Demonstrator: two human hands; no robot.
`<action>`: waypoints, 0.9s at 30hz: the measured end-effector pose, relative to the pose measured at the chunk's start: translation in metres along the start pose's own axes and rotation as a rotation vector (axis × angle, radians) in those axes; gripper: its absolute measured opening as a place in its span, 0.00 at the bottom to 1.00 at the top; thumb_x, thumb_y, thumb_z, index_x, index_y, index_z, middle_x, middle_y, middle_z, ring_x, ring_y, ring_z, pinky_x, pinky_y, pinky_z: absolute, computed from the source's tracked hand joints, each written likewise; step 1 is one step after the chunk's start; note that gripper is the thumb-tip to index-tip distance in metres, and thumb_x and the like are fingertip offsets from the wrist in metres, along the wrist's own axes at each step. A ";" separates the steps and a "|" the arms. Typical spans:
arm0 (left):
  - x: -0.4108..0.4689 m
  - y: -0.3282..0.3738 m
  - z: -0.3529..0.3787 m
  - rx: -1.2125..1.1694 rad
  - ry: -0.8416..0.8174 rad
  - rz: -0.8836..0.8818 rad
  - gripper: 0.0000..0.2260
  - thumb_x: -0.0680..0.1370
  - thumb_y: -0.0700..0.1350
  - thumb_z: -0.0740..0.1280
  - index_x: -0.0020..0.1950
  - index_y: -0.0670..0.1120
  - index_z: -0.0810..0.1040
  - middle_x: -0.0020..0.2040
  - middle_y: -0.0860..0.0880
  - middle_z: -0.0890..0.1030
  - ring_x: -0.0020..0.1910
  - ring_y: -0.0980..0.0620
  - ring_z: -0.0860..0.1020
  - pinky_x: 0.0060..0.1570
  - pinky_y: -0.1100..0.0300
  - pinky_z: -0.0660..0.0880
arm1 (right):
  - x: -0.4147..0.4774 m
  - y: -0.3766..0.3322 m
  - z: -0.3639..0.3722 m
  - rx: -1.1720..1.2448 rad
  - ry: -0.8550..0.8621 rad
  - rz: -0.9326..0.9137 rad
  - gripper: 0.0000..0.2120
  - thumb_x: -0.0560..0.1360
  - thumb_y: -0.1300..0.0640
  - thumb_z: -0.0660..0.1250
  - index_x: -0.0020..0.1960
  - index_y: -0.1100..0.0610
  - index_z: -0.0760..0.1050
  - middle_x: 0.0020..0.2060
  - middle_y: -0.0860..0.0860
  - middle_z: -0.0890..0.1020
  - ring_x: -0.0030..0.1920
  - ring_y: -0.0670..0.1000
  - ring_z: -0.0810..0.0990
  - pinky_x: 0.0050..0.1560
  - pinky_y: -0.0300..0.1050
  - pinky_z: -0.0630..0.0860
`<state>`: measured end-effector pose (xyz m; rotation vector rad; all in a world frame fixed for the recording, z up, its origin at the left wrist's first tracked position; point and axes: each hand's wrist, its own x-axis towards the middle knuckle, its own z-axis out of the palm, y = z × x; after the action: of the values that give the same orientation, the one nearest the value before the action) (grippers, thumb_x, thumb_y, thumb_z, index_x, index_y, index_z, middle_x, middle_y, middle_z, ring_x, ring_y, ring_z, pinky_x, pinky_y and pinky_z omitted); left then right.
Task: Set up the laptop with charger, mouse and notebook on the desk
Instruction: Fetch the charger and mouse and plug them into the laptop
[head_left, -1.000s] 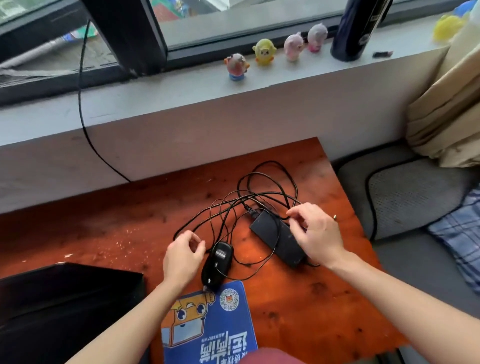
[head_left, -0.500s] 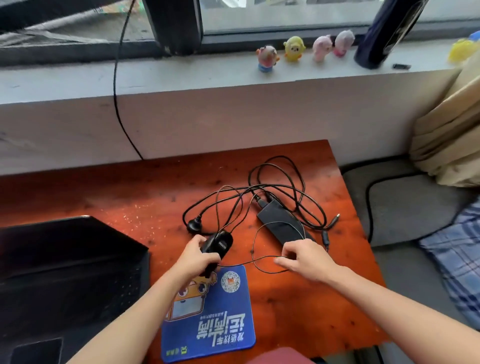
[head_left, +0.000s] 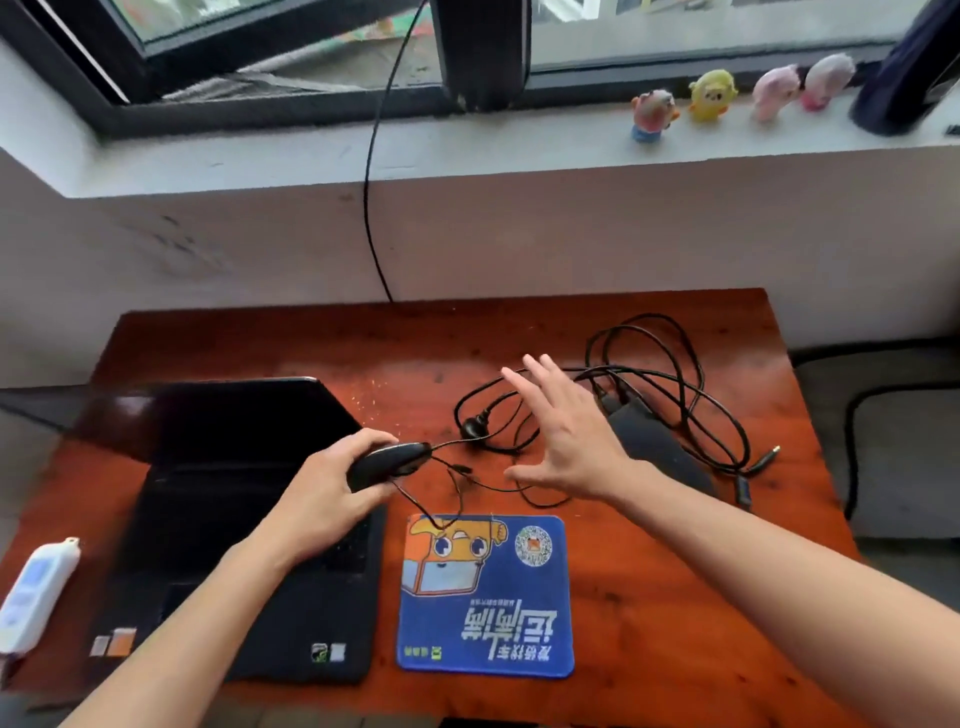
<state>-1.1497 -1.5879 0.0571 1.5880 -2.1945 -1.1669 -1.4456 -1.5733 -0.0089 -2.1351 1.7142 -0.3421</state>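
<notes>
Laptop (head_left: 244, 519) sits open on the left half of the wooden desk (head_left: 675, 623), dark screen tilted back toward the wall, keyboard facing the near edge. Over its right side the left hand (head_left: 322, 499) has the black mouse (head_left: 389, 462) lifted clear of the surface, fingers wrapped around its body, and the thin mouse cord (head_left: 457, 499) trails off to the right, drooping onto the far edge of the blue mouse pad (head_left: 488, 597). That pad lies flat just right of the laptop, cartoon print facing up. The right hand (head_left: 566, 436) is spread wide, fingers apart, holding nothing, hovering above the tangle of black cable (head_left: 675, 379). Under and beyond that hand lies the charger brick (head_left: 660, 447), flat on the desk at the right, its leads looping around it and one plug end (head_left: 763, 457) near the right edge. A white device (head_left: 36, 592) rests at the near left edge of the desk. On the windowsill (head_left: 519, 145) far behind, a row of small figurines (head_left: 711, 96) stands
</notes>
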 end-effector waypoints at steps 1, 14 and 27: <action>-0.011 -0.004 -0.006 -0.010 0.067 0.005 0.14 0.72 0.47 0.74 0.55 0.59 0.76 0.47 0.60 0.81 0.48 0.61 0.79 0.50 0.69 0.73 | 0.012 -0.017 0.013 -0.021 -0.052 -0.059 0.54 0.62 0.33 0.72 0.78 0.46 0.48 0.77 0.52 0.56 0.78 0.54 0.50 0.75 0.55 0.52; -0.065 -0.169 -0.032 -0.564 0.573 -0.656 0.07 0.73 0.48 0.71 0.43 0.44 0.79 0.38 0.45 0.76 0.37 0.48 0.72 0.32 0.58 0.68 | -0.016 -0.059 0.081 0.107 -0.347 0.465 0.08 0.77 0.54 0.61 0.40 0.53 0.70 0.46 0.58 0.83 0.49 0.61 0.79 0.42 0.48 0.70; -0.074 -0.254 -0.043 -0.753 0.296 -0.830 0.07 0.76 0.39 0.66 0.53 0.43 0.77 0.47 0.42 0.81 0.43 0.45 0.79 0.35 0.50 0.80 | 0.083 -0.267 0.140 0.894 -0.316 0.643 0.07 0.80 0.59 0.59 0.46 0.58 0.73 0.33 0.54 0.76 0.28 0.50 0.75 0.29 0.43 0.71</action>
<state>-0.9129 -1.5734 -0.0680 2.1013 -0.7077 -1.5366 -1.1332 -1.5852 -0.0215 -0.9029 1.5327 -0.4361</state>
